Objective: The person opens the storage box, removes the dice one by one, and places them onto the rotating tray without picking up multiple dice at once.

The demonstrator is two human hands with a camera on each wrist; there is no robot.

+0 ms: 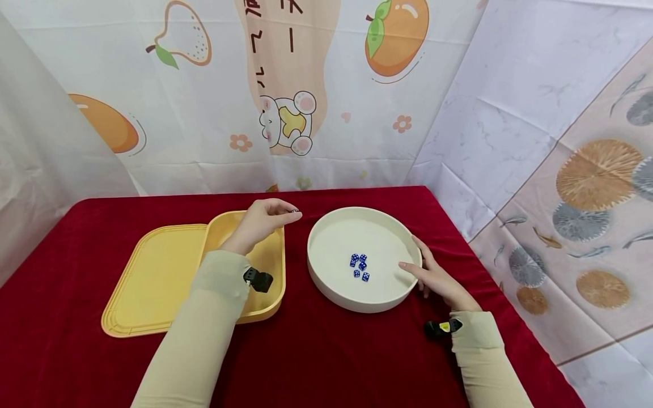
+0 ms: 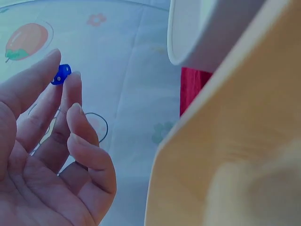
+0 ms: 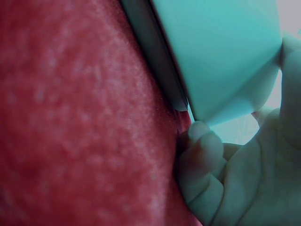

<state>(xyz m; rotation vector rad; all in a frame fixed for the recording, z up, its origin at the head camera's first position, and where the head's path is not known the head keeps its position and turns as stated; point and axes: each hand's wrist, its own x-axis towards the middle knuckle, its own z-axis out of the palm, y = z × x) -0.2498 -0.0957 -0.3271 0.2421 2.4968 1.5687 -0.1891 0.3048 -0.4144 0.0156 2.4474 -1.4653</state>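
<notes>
Between thumb and fingertips my left hand (image 1: 262, 224) pinches a small blue die (image 2: 61, 74) with white dots. That hand is raised over the far edge of a yellow plastic box (image 1: 272, 255), and its forearm crosses above the box, hiding part of the inside. A round cream-white tray (image 1: 334, 235) with a raised wall stands to the right of the box. Several blue dice (image 1: 362, 266) lie grouped near the middle of its floor. My right hand (image 1: 433, 277) grips the tray's right side, thumb over the rim and the other fingers along the outside of the wall.
A flat yellow lid (image 1: 158, 277) lies on the left, its right side against the box. Dark red cloth (image 1: 326, 351) covers the table. Printed curtains (image 1: 204, 124) hang behind the table and along its right side.
</notes>
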